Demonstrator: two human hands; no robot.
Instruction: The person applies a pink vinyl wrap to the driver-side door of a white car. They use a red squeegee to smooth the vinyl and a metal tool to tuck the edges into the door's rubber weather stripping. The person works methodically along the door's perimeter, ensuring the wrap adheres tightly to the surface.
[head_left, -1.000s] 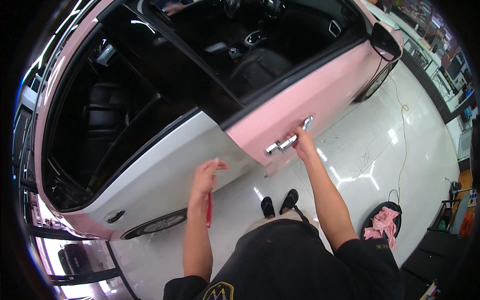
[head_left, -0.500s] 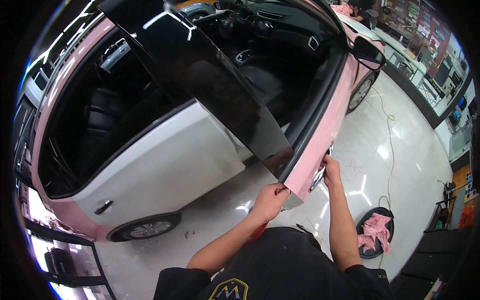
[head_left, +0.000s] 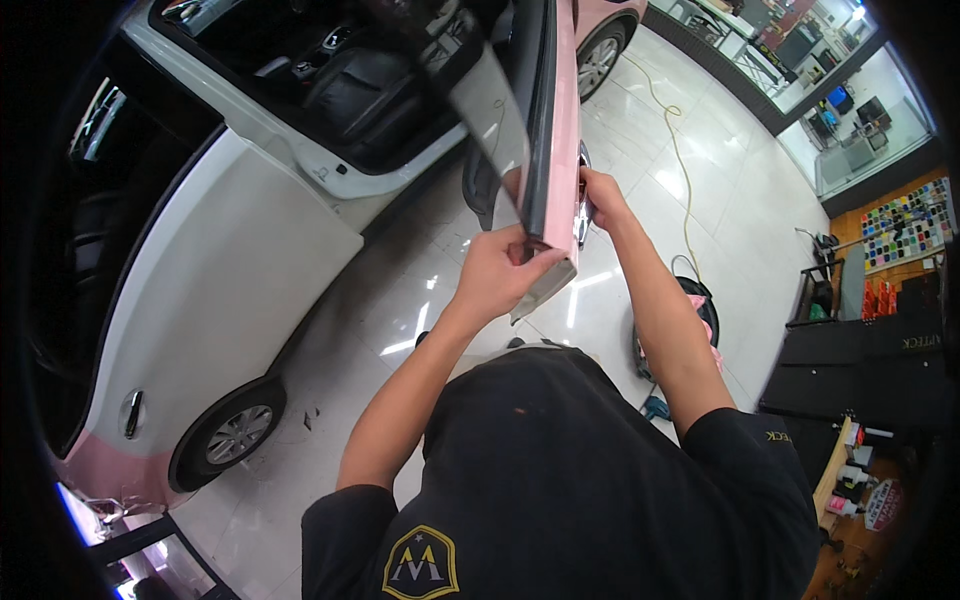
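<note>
A pink front car door [head_left: 562, 110] stands swung open, edge-on in front of me, its dark window glass [head_left: 470, 70] angled to the left. My left hand [head_left: 497, 277] grips the door's rear edge near its lower corner, with something small and dark red between the fingers. My right hand [head_left: 601, 194] is closed on the chrome door handle [head_left: 582, 222] on the outer side. The open doorway shows a black front seat [head_left: 360, 88].
The car's white rear door [head_left: 220, 290] and rear wheel [head_left: 235, 435] are to my left, with pink film at the tail [head_left: 105, 470]. A yellow cable [head_left: 680, 150] runs across the glossy floor. A black bin with pink scraps [head_left: 700, 305] and dark counters [head_left: 860, 370] stand on the right.
The front door has swung from nearly closed to wide open and edge-on. My right hand stayed on the handle; my left hand moved from the rear door to the front door's edge.
</note>
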